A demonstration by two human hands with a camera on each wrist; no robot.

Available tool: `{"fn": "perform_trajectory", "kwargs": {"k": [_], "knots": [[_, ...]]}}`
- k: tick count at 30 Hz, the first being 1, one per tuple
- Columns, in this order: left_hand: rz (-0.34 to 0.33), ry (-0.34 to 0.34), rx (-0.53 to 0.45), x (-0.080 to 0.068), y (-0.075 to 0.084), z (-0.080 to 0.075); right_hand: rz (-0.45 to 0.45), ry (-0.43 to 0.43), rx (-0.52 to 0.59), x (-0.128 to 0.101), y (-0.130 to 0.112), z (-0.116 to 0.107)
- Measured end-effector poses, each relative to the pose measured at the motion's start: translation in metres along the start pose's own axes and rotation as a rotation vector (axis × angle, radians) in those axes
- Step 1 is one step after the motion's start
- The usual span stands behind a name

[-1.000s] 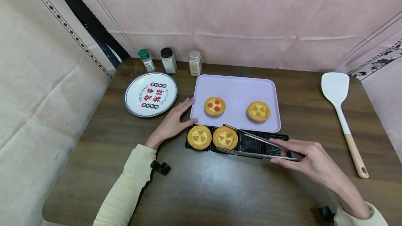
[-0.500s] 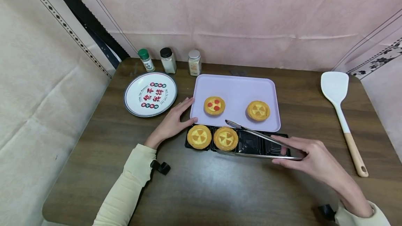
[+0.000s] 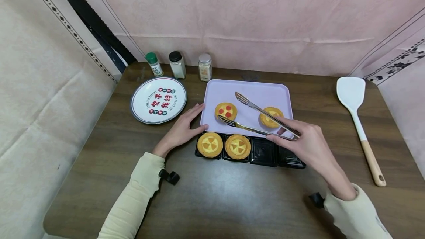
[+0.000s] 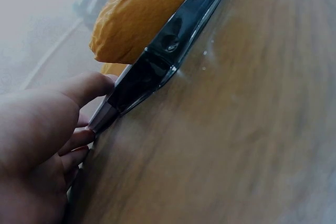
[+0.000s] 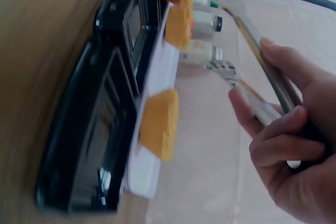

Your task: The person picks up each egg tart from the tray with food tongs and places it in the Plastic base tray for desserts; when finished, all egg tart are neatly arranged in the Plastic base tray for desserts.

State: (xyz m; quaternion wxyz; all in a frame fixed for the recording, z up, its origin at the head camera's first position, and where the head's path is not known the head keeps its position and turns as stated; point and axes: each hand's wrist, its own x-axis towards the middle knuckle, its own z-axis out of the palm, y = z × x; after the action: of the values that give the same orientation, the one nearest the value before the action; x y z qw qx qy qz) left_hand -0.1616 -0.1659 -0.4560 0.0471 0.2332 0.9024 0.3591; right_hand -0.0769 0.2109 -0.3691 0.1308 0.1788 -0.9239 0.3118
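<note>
My right hand (image 3: 307,143) holds metal tongs (image 3: 259,109) with fork-like ends, their arms spread apart over the lilac tray (image 3: 222,87). Nothing is between the tong tips. On that tray lie a tart with red dots (image 3: 225,110), near the lower tip, and a plain-patterned tart (image 3: 270,117), partly behind the tongs. In front, a black compartment tray (image 3: 263,152) holds two more tarts, the left one (image 3: 210,145) and its neighbour (image 3: 238,146); its two right compartments are bare. My left hand (image 3: 182,130) rests against the lilac tray's left edge, fingers extended.
A white plate (image 3: 142,100) with red lettering lies at the left. Behind it stand a green-capped jar (image 3: 155,67), a black-capped jar (image 3: 178,68) and a grey-capped jar (image 3: 205,70). A white spatula (image 3: 352,93) with a wooden handle lies at the far right.
The right hand has lifted the tongs away from the second tart in the black tray and moved them up and left over the lilac tray. The left hand has stayed put.
</note>
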Motion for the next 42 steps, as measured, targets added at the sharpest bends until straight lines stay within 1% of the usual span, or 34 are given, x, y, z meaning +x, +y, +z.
{"fn": "perform_trajectory", "kwargs": {"k": [2,6,14,23,30,38,42], "knots": [[0.003,-0.002,0.000,0.000,-0.001,0.001,0.030,-0.029,0.008,0.005,0.000,0.008],[0.001,-0.006,0.002,0.000,-0.001,0.002,0.061,-0.065,0.020,0.010,0.001,0.018],[0.001,-0.007,0.007,0.000,-0.001,0.002,0.088,-0.099,0.003,0.010,0.004,0.025],[-0.013,-0.012,0.008,-0.001,0.002,0.000,0.062,-0.102,0.015,0.010,0.007,0.026],[-0.008,-0.012,0.005,-0.001,0.001,-0.001,0.052,-0.107,0.018,0.010,0.009,0.027],[-0.016,-0.013,0.006,-0.002,0.000,-0.001,0.031,-0.082,0.043,0.010,0.011,0.027],[-0.020,-0.016,0.009,-0.001,0.000,0.000,0.022,-0.073,0.069,0.010,0.011,0.023]]}}
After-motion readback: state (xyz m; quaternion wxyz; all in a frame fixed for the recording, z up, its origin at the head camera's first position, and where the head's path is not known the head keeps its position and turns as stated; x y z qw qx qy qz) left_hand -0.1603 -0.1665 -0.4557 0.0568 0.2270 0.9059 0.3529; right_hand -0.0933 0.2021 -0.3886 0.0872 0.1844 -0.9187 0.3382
